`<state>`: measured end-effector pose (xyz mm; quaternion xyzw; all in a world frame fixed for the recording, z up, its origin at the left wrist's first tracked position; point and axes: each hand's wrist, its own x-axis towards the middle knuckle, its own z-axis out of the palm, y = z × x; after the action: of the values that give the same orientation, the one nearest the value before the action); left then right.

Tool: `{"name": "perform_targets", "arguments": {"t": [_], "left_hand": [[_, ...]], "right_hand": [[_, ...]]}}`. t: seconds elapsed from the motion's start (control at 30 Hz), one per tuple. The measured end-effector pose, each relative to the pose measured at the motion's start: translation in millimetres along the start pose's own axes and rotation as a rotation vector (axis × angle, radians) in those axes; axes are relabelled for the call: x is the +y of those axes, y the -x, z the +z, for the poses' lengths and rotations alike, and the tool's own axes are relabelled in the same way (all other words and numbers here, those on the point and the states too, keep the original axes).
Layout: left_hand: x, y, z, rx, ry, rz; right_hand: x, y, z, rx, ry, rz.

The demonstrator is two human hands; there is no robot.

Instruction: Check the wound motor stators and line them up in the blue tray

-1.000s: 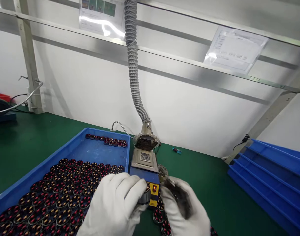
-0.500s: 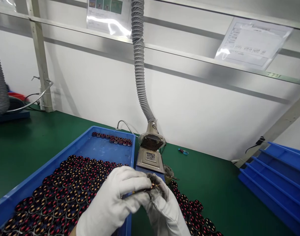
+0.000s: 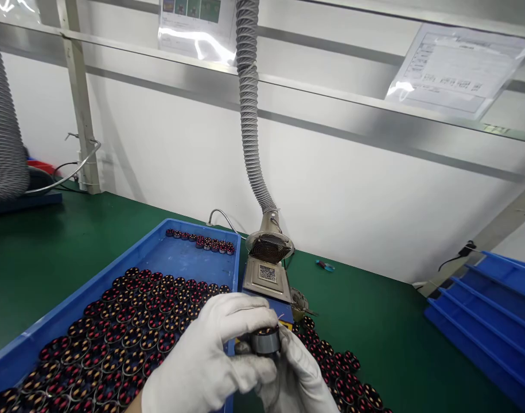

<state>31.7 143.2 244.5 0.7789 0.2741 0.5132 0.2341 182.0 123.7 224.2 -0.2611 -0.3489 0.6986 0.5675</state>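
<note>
Both of my hands wear white gloves with darkened fingertips. My left hand (image 3: 221, 350) pinches a small motor part (image 3: 265, 342) between thumb and fingers. The part is a short cylinder with a smooth grey side wall and a dark wound top, and a thin wire end sticks up near it. My right hand (image 3: 299, 373) cups the part from the right and below, its fingers bent against it. Some of its fingertips are hidden. Left of my hands, a blue tray (image 3: 167, 265) holds rows of similar round parts (image 3: 133, 338) with red and copper-coloured windings.
A metal-plated heating unit (image 3: 268, 278) stands behind my hands, under a grey exhaust hose (image 3: 251, 126). More wound parts (image 3: 343, 373) lie on the green table to the right. Blue-handled cutters (image 3: 325, 265) lie farther back. Stacked blue trays (image 3: 490, 310) stand at far right.
The motor part has been turned between my fingers, so its grey side wall now faces me. My right hand has shifted slightly right and down. The camera view has moved a little.
</note>
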Motion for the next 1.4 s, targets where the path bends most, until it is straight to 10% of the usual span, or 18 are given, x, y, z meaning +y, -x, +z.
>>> {"name": "perform_targets", "arguments": {"t": [0.27, 0.4, 0.57, 0.83, 1.03, 1.4], "left_hand": [[-9.2, -6.2, 9.9, 0.235, 0.57, -0.261], [-5.5, -5.9, 0.6, 0.347, 0.527, -0.333], [1.8, -5.7, 4.8, 0.151, 0.433, -0.239], [0.2, -5.7, -3.7, 0.48, 0.399, -0.436], [0.3, 0.3, 0.3, 0.004, 0.175, -0.206], [-6.3, 1.1, -1.6, -0.064, 0.305, -0.19]], "right_hand": [[9.2, -11.6, 3.8, 0.04, 0.078, -0.056], [7.1, -11.4, 1.7, -0.01, 0.011, 0.009], [8.4, -14.5, -0.4, 0.046, -0.006, -0.014], [-2.8, -4.4, 7.4, -0.067, -0.203, 0.148], [3.0, -3.7, 1.5, -0.019, -0.226, 0.123], [10.8, -2.8, -8.4, 0.008, -0.17, 0.117]]}}
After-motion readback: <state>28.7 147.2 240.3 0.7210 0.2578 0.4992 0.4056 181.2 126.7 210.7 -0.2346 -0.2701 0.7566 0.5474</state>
